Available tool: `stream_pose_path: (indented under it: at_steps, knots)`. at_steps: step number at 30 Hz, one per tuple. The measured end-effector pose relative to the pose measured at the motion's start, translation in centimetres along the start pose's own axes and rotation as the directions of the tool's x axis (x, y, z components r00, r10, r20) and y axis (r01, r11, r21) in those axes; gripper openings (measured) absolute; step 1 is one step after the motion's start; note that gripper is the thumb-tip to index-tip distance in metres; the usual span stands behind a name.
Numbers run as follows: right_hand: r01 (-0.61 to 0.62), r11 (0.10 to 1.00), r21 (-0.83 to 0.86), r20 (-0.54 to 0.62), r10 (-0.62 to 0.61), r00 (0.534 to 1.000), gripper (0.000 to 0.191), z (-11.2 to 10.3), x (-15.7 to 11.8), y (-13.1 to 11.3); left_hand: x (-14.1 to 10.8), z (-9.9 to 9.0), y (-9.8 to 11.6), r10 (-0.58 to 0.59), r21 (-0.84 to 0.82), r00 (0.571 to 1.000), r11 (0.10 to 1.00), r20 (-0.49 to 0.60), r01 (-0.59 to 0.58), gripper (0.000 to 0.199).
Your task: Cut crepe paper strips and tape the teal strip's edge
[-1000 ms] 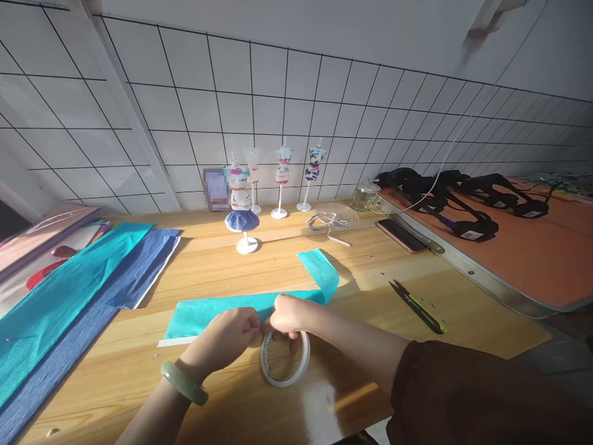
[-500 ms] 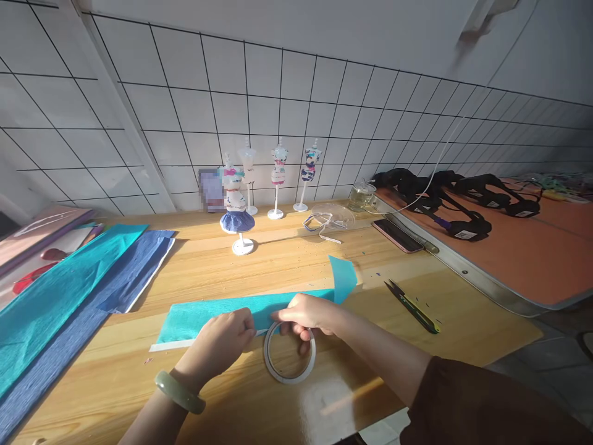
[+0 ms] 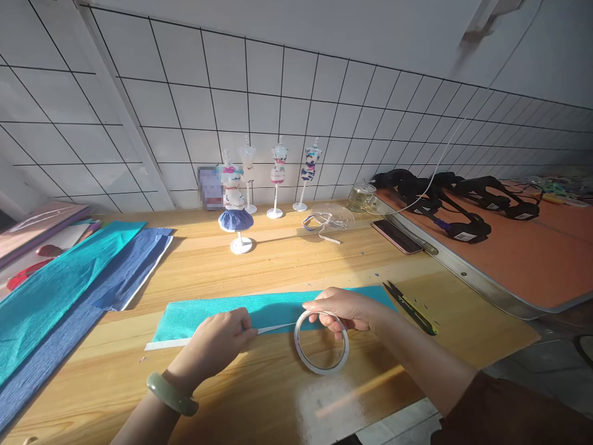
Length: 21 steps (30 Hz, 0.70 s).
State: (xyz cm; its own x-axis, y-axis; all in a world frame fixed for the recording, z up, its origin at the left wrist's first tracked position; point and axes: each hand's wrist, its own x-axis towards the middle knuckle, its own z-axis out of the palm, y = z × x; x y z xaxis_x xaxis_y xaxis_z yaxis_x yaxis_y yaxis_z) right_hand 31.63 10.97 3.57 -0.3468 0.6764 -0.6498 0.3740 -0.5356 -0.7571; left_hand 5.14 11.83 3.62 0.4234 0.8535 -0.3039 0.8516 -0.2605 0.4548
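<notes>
A long teal crepe paper strip (image 3: 222, 311) lies flat on the wooden table (image 3: 259, 395), with white tape (image 3: 169, 342) along its near edge. My left hand (image 3: 222, 342), a green bangle on its wrist, presses the tape line down on the strip. A white tape roll (image 3: 321, 341) is in my right hand (image 3: 345, 307), held on edge over the strip's right part. A thin stretch of tape runs between my two hands.
Black thread snips (image 3: 410, 307) lie right of the strip. Teal and blue crepe sheets (image 3: 69, 290) cover the left. Small dress-form mannequins (image 3: 236, 204) stand by the tiled wall, with a glass jar (image 3: 360, 196), a phone (image 3: 399, 236) and black headsets (image 3: 445, 198) on an orange board.
My right hand has pulled the tape roll to the right, drawing out tape. The strip's curled right end now lies flat. My left hand stayed put.
</notes>
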Motion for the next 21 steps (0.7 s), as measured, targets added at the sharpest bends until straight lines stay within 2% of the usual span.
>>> stream_pose_path:
  at_steps: [6, 12, 21]
  knots:
    - [0.008, 0.999, 0.034, 0.000, -0.008, 1.000, 0.036, -1.6, -0.7, 1.0, -0.2, -0.2, 0.4, -0.026, 0.032, 1.000, 0.999, 0.004, 0.026, 0.023]
    - [-0.010, 1.000, -0.001, -0.048, 0.010, 0.999, 0.035, -2.7, -0.8, 1.8, 0.1, 0.0, 0.6, -0.045, 0.068, 0.999, 0.997, -0.016, 0.046, 0.022]
    - [-0.007, 0.988, -0.151, -0.099, -0.008, 0.995, 0.020, -2.5, -2.3, 0.5, 0.4, 0.0, 0.8, -0.052, 0.109, 0.998, 0.993, -0.024, 0.055, 0.028]
